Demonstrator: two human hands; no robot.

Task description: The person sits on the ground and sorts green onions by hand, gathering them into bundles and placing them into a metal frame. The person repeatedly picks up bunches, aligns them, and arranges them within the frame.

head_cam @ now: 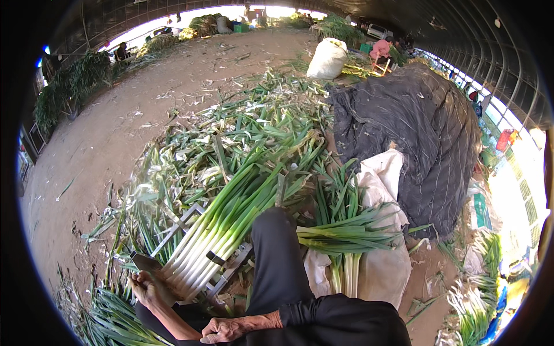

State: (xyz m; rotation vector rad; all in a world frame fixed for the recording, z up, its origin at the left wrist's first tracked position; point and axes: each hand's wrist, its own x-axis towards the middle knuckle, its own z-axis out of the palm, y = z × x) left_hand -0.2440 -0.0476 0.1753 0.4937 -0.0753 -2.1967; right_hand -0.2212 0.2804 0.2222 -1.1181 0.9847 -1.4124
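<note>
A row of Welsh onions (216,216) lies across a metal rack (236,264), white stalks towards me and green leaves pointing away. A dark strap (215,258) stands at one side of the stalks. Beside the rack's metal end plate (145,261), my left hand (145,289) has its fingers curled in, and nothing shows in them. Low in front of my body is my right hand (223,330), bent into a fist next to my left forearm. Its palm is hidden, so anything inside cannot be seen. My knee (275,242) rises right of the rack.
Trimmed leaves (242,129) litter the ground ahead. To my right, more onions (350,235) lie on a pale sack (383,268), near a pile under dark cloth (415,116). Green leaves (117,318) lie at lower left. A full white sack (327,58) and a seated person (381,49) are farther off.
</note>
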